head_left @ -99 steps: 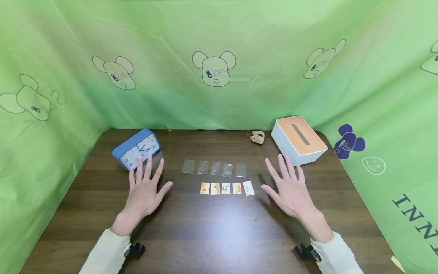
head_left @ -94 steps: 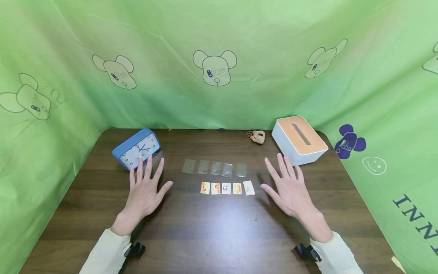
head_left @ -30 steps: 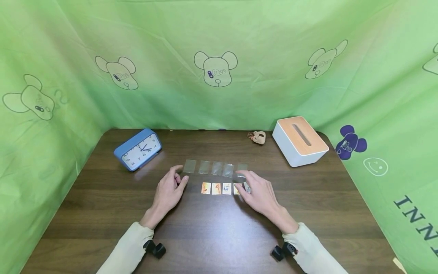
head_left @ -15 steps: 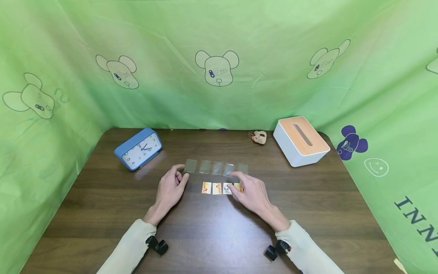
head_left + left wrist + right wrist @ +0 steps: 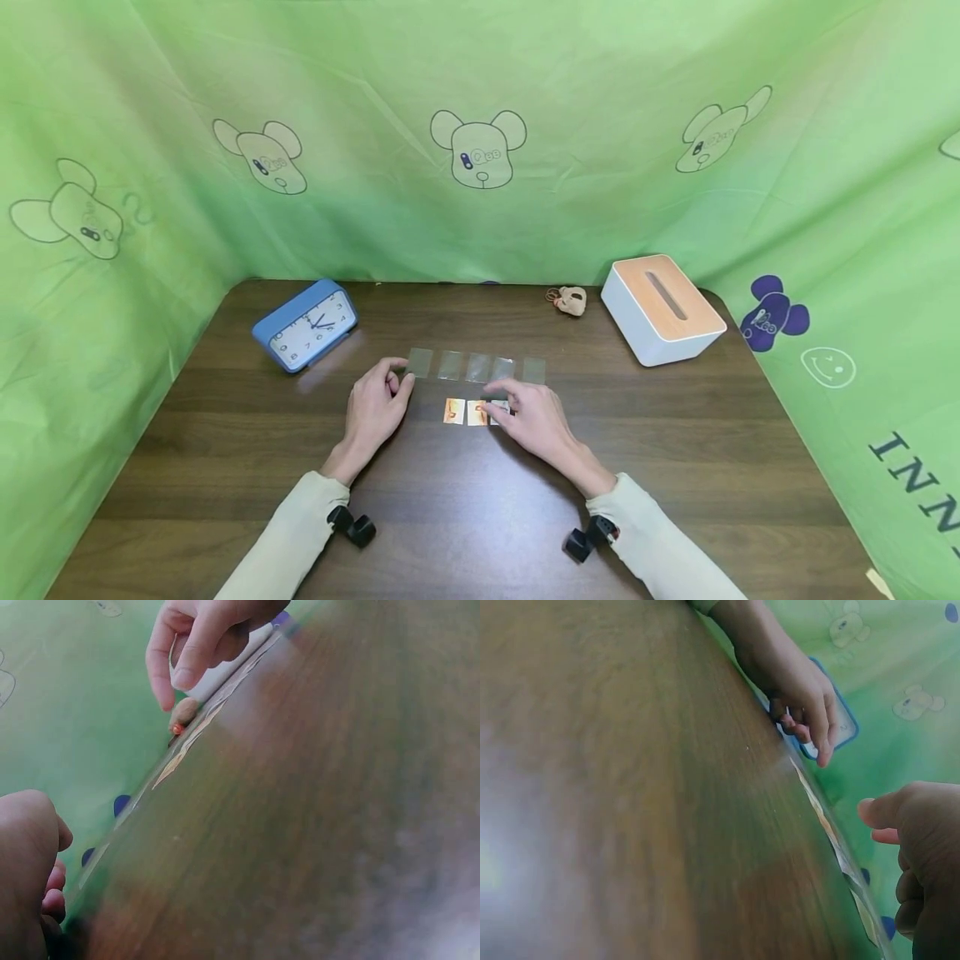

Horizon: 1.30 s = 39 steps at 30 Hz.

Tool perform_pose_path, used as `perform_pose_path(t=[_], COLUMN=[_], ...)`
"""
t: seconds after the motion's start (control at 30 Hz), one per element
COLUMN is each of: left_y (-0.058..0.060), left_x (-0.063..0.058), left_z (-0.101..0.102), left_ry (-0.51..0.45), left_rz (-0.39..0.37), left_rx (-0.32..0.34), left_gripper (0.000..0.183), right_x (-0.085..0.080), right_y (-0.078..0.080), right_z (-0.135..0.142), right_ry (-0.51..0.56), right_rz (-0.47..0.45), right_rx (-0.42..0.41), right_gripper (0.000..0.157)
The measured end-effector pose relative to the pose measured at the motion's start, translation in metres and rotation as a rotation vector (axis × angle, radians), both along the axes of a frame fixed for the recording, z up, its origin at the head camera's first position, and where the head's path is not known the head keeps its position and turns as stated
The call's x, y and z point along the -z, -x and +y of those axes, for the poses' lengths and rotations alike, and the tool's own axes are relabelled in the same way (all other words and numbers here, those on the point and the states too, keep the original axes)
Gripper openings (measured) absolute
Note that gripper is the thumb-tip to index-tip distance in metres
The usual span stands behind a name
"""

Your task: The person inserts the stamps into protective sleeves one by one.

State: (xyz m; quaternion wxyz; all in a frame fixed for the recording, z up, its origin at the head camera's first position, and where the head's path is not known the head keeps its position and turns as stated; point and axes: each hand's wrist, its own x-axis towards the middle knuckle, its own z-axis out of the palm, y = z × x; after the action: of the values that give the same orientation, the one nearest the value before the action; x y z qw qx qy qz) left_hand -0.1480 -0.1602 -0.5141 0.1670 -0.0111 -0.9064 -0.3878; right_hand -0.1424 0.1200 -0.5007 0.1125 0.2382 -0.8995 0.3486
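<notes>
A row of several small clear plastic sleeves lies flat on the brown table. Just nearer lies a row of small printed cards: an orange one, a second orange one and a bluish-white one partly covered. My right hand hovers low over the cards, thumb and index finger apart with nothing seen between them. It hides the row's right part. Beside the leftmost sleeve is my left hand, index finger extended and other fingers loosely bent; whether it touches that sleeve is unclear.
A blue alarm clock stands at the back left. At the back right is a white tissue box with a wooden lid, and beside it a small beige trinket with a reddish cord. Green printed cloth hangs behind the table.
From spread flat at the sides, both hands have come inward. My right hand has since slid leftward along the card row, covering other cards; my left has stayed nearly still by the leftmost sleeve.
</notes>
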Motion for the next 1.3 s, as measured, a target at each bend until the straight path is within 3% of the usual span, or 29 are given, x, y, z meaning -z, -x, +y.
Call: perform_pose_path(t=[0.13, 0.43, 0.8, 1.3], left_y=[0.003, 0.014, 0.018, 0.017], left_x=[-0.001, 0.006, -0.004, -0.005], left_z=[0.0, 0.0, 0.004, 0.004], left_ry=[0.026, 0.073, 0.143, 0.163], left_rz=[-0.013, 0.045, -0.081, -0.107], left_rx=[-0.008, -0.043, -0.105, -0.116], left_gripper=[0.025, 0.023, 0.032, 0.034], right_x=[0.001, 0.001, 0.005, -0.003], right_y=[0.003, 0.004, 0.005, 0.005], right_z=[-0.008, -0.023, -0.036, -0.044], right_ry=[-0.014, -0.031, -0.082, -0.1], right_rz=[-0.027, -0.055, -0.015, -0.169], right_rx=[-0.004, -0.054, -0.055, 0.017], right_gripper=[0.024, 0.023, 0.027, 0.022])
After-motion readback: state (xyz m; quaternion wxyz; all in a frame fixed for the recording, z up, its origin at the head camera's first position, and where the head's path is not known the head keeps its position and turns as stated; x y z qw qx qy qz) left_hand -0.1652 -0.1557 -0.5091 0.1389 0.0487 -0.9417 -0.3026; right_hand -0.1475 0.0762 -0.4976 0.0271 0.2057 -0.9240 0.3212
